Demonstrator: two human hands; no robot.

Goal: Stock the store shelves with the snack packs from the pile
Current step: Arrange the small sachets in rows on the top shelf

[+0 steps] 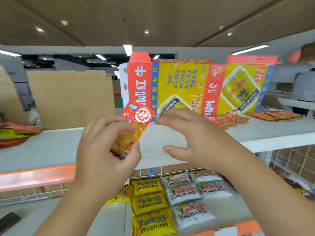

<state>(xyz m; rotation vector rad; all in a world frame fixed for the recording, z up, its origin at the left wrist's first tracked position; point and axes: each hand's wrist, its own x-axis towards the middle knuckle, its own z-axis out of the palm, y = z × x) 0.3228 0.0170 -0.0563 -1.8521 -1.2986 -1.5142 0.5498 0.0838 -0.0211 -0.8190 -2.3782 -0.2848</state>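
Mid-frame, the left hand (104, 150) pinches an orange snack pack (134, 126) above the white shelf (51, 147), the right hand (192, 138) hovers spread and empty (seemingly just clear of it), and the slick pack could slip from that light fingertip pinch and drop

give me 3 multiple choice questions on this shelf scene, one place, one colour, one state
1. Where do the yellow packs lie? A) top shelf B) lower shelf C) floor
2. What colour is the snack pack in the left hand? A) orange B) green C) blue
3. The right hand is: A) gripping a pack B) open and empty C) out of view
Answers: 1 B, they lie beside the white packs. 2 A, its wrapper is orange. 3 B, its fingers are spread, holding nothing.
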